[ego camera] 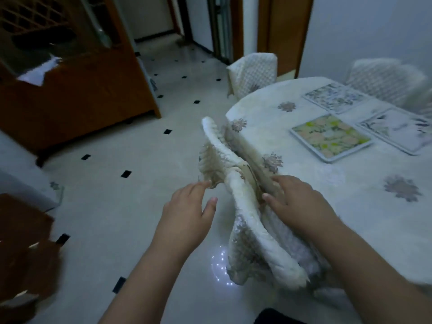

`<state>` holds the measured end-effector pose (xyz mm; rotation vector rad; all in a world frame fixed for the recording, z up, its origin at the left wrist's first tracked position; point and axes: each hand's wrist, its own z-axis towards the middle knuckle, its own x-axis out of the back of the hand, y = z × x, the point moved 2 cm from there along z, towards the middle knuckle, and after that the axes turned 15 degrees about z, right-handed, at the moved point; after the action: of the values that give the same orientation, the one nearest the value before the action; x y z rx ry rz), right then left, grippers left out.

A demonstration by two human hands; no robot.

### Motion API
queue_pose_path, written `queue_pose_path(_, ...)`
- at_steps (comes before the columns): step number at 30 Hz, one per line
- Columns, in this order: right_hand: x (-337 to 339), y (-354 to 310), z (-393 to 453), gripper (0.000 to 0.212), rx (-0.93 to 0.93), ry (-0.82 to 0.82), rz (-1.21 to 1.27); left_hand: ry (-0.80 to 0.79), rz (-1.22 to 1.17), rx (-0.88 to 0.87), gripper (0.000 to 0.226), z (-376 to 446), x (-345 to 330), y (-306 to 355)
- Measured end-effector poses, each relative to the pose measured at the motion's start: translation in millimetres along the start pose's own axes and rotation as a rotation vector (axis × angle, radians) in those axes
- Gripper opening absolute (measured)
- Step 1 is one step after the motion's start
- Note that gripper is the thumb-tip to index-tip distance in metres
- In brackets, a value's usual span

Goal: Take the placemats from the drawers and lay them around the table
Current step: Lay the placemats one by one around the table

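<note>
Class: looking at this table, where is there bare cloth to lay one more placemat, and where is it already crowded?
Free: the near tablecloth between the right hand and the yellow-green placemat; also the strip by the left chair. Crowded: the far right, where three placemats lie close together.

Two bare forearms enter from the bottom edge, no sleeves visible up to the frame border. No watch, bracelet or ring on either wrist or on the fingers that show. Left hand [187, 213]: short, unpainted nails, thumbnail plainly seen. Right hand [297, 202]: same short plain nails, no gloves. A dark patch at the bottom edge between the arms may be clothing; too cropped to tell. Slight motion blur.
</note>
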<state>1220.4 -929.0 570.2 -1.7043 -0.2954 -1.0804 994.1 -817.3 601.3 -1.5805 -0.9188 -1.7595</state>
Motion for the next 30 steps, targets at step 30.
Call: queue_pose_path(30,13,223,197,0.063,-0.734,0.462,0.372,-0.306,-0.015,-0.777,0.048,399,-183,195)
